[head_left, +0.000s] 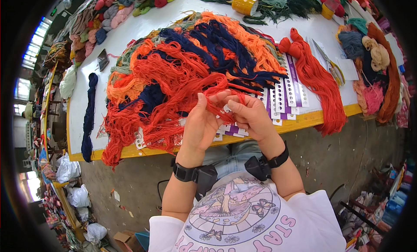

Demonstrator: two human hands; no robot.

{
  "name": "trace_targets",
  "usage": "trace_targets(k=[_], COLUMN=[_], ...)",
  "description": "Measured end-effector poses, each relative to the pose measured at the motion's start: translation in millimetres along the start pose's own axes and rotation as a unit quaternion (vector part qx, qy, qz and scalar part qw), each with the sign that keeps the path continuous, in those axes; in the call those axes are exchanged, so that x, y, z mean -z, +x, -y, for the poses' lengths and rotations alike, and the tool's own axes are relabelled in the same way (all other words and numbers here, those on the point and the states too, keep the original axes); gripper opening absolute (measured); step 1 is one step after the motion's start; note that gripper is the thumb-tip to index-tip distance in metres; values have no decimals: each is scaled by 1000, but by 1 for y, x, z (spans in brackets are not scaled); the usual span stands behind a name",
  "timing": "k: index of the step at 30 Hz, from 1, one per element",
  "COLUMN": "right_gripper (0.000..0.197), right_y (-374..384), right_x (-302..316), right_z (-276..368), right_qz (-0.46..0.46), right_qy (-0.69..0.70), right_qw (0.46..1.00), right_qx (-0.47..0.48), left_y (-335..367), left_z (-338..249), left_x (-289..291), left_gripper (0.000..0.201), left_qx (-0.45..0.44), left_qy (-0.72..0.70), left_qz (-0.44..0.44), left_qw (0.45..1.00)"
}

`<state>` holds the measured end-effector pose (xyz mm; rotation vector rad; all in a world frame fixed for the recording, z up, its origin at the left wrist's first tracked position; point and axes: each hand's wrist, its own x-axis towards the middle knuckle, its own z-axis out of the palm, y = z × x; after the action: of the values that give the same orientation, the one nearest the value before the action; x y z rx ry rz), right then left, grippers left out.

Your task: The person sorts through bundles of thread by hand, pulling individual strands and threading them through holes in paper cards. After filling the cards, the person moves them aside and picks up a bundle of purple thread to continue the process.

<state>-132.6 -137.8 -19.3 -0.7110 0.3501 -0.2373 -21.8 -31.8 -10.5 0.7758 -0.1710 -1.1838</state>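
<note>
Red yarn (182,78) spreads in loose loops over a large heap at the table's middle. Both hands meet at the heap's near right side. My left hand (202,124), thumb raised, has its fingers curled behind a bunch of red strands. My right hand (252,117) is closed in a pinch on the same strands, close to the left fingertips. Navy blue yarn (213,43) and orange yarn (252,39) lie across the heap's far side. White punched cards (282,95) with purple bands stick out beneath the yarn, right of my hands.
A red hank (310,74) hangs over the table's yellow edge (317,118) at right, beside scissors (332,65). At left lie a navy hank (89,117) and a phone (103,60). A yellow can (244,4) rests at the back among green yarn (282,6).
</note>
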Motion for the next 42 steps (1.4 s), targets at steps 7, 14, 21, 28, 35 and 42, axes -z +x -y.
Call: trace_targets(k=[7, 14, 21, 28, 35, 42], right_gripper=[12, 12, 16, 18, 17, 24], right_y=[3, -1, -1, -5, -3, -86], right_x=[-14, -3, -1, -13, -10, 47], right_z=[-11, -8, -12, -4, -7, 94], right_qz=[-98, -104, -98, -141, -176, -94], right_qy=[-181, -133, -67, -336, -313, 169], right_qw=[970, 982, 990, 927, 921, 927], right_qx=[128, 81, 73, 92, 152, 322], left_y=[-1, 1, 1, 1, 2, -5], left_z=[2, 5, 8, 6, 2, -102], left_x=[-8, -2, 5, 6, 4, 78], left_gripper=[54, 48, 31, 31, 35, 11], left_qx=[5, -27, -44, -35, -49, -44], left_qy=[93, 59, 104, 84, 155, -359], left_qz=[16, -4, -26, -18, -46, 91], left_qw=[996, 998, 993, 996, 986, 928])
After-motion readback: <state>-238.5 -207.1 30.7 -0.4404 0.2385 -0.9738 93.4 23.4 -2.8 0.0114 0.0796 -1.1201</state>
